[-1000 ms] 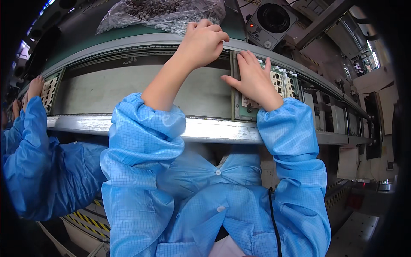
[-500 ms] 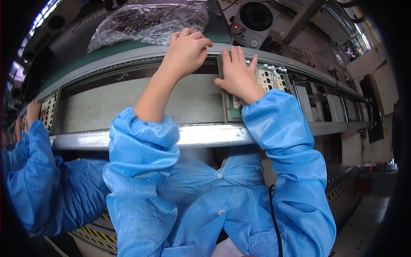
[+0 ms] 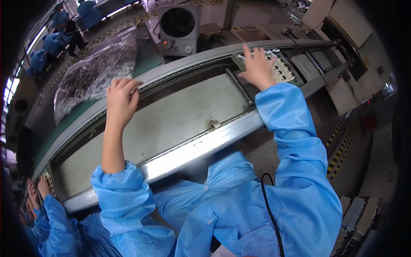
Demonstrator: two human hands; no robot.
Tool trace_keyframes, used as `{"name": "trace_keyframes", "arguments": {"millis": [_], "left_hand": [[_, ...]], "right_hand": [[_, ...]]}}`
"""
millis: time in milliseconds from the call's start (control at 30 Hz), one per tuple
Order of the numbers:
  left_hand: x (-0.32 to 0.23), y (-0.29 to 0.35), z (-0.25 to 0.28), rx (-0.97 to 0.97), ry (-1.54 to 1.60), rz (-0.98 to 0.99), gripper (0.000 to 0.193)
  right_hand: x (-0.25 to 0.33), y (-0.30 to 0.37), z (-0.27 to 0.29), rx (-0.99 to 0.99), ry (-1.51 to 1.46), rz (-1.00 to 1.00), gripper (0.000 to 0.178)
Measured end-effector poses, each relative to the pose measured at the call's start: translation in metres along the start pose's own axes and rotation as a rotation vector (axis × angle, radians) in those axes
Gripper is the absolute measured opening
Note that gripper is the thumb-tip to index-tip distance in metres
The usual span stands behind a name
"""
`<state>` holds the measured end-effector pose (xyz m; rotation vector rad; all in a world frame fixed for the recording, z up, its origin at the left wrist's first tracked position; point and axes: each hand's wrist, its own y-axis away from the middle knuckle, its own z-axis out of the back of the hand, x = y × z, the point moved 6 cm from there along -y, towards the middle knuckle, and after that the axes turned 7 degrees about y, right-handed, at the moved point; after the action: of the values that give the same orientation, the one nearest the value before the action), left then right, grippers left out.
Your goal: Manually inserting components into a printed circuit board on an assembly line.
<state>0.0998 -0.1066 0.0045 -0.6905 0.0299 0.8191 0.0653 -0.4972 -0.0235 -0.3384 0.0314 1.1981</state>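
My right hand (image 3: 259,70) lies with spread fingers at the left end of a framed tray (image 3: 238,63) on the conveyor. The tray carries a pale panel (image 3: 283,70) with rows of dark cut-outs and small white parts along its far edge. My left hand (image 3: 122,100) hovers by the far rail (image 3: 154,76), its fingers bent inward. Whatever those fingers may hold is too small or hidden to make out. Nearest to it, beyond the rail, lies a clear plastic bag (image 3: 94,64) full of many small parts.
A grey fan unit (image 3: 178,30) with a red light stands past the far rail. The near metal rail (image 3: 192,147) runs in front of me. At far left, another person's hands (image 3: 37,190) are beside a similar panel (image 3: 48,177). A black cord (image 3: 269,201) hangs along my right sleeve.
My view has turned and shifted. The tray has moved right along the conveyor with my right hand on it. My left hand has moved left, away from the right hand, its fingers still bent.
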Motion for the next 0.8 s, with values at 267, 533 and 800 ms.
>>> {"name": "trace_keyframes", "arguments": {"millis": [267,533,800], "left_hand": [[-0.004,0.006,0.0,0.05,-0.011,-0.014,0.018],[0.047,0.028,0.023,-0.016,-0.088,0.132,0.025],[0.139,0.073,0.056,-0.089,-0.193,0.283,0.023]], "right_hand": [[-0.18,-0.066,-0.062,-0.11,0.193,-0.491,0.105],[-0.32,-0.104,-0.091,-0.043,0.294,-0.76,0.106],[-0.414,-0.132,-0.104,-0.057,0.417,-0.837,0.098]]}}
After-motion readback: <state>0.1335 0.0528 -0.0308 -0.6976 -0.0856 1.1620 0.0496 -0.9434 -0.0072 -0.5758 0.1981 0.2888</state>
